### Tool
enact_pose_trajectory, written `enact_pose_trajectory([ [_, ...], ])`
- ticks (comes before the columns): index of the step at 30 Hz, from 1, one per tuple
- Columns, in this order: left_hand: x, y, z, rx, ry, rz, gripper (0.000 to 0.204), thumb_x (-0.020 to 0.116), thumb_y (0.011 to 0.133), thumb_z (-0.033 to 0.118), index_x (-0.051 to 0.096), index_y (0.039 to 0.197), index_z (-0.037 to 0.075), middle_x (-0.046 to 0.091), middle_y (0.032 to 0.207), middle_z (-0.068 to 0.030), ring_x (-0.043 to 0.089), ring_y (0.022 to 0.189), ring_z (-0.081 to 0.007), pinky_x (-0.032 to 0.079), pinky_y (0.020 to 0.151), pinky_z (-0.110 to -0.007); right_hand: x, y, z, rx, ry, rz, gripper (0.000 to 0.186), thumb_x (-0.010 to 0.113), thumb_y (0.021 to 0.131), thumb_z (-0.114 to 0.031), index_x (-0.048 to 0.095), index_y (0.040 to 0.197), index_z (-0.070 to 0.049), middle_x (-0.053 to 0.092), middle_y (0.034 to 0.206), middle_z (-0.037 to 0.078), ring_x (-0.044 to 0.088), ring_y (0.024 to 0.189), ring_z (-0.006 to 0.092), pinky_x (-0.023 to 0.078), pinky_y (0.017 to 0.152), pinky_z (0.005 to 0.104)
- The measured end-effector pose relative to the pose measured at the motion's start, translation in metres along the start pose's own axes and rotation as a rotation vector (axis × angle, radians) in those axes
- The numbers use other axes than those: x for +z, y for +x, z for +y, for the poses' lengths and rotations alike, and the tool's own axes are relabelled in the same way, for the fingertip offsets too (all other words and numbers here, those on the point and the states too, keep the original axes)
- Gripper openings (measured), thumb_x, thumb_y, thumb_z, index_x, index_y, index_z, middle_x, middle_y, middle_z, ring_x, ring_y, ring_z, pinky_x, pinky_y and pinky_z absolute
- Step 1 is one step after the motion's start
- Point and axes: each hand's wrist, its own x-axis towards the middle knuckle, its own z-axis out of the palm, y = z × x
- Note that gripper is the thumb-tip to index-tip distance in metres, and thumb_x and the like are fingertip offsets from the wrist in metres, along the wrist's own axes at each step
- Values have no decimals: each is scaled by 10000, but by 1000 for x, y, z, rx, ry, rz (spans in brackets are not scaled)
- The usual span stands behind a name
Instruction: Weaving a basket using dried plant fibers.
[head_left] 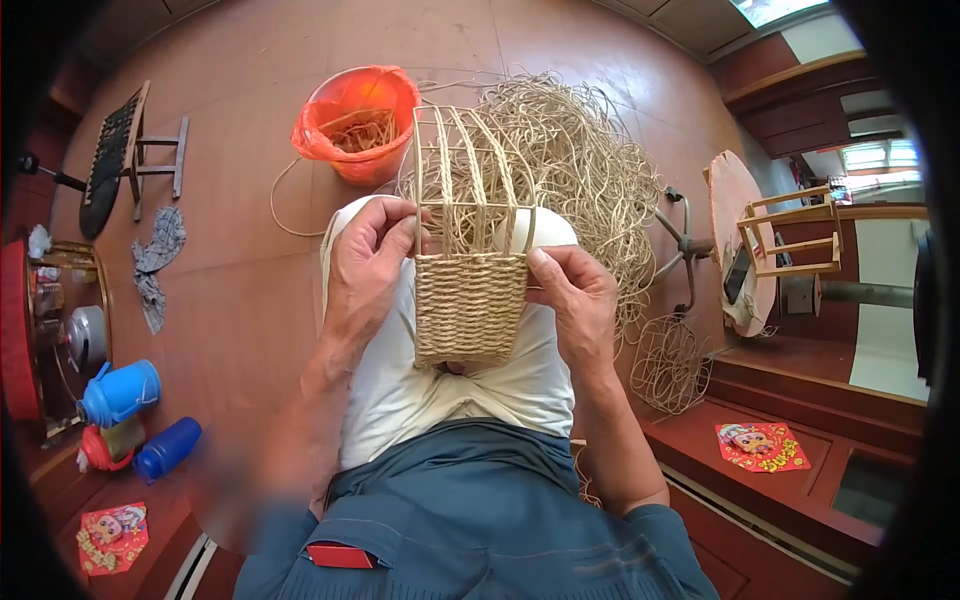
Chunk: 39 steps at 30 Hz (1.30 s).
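Observation:
A half-woven straw basket (470,305) rests on my lap between my thighs. Its lower part is tightly woven in rows, while bare frame rods and twisted cords rise above. With thumb and fingers closed, my left hand (368,255) grips the left side of the frame just above the woven edge. My right hand (575,290) pinches the basket's right side at the top woven row, the thumb showing in front. Some fingertips are hidden behind the basket, and whether a loose strand lies between them I cannot make out.
Beyond my knees lies a big tangled heap of straw cord (570,150). An orange bucket (365,120) with a plastic liner holds scraps. Farther left are a stool (155,150), a grey cloth (157,265) and a blue flask (122,392); a wooden chair (795,235) stands right.

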Motion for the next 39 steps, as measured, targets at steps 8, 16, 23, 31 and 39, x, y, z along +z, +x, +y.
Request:
enact_pose_trajectory([
  [8, -3, -29, 13, -51, -171, -141, 178, 620, 1138, 120, 683, 1241, -11, 722, 979, -40, 657, 885, -109, 545, 847, -273, -6, -33, -1, 12, 108, -15, 207, 789, 1058, -167, 780, 1135, 26, 790, 992, 64, 746, 904, 124, 643, 862, 304],
  [16, -20, 23, 26, -301, -60, -554, 221, 721, 1059, 161, 721, 1225, 15, 746, 1013, -34, 682, 898, -105, 549, 818, -277, -1, -42, -6, 4, 101, 6, 200, 781, 1062, -152, 776, 1131, 35, 798, 1019, 79, 757, 929, 134, 648, 882, 318],
  [23, 1, 55, 14, -211, 100, -863, 350, 766, 968, 244, 748, 1253, 43, 744, 1100, -32, 704, 1048, -167, 561, 911, -328, 7, -42, -16, 1, 30, 44, 177, 769, 1065, -124, 768, 1135, 38, 793, 1022, 82, 755, 911, 133, 651, 856, 312],
  [31, 9, 64, 1, -179, 44, -948, 337, 777, 926, 217, 750, 1213, 43, 747, 1071, -26, 701, 1026, -167, 547, 923, -334, 7, -37, -15, -14, 25, 38, 146, 761, 1061, -86, 751, 1134, 41, 796, 1036, 94, 766, 923, 141, 658, 846, 313],
  [39, 9, 68, 3, -165, 97, -968, 241, 797, 897, 211, 767, 1070, 44, 725, 968, -23, 676, 931, -146, 526, 843, -323, 12, -33, -15, 19, 28, 92, 148, 788, 1043, -110, 746, 1114, 13, 800, 1015, 82, 761, 876, 122, 648, 797, 288],
])
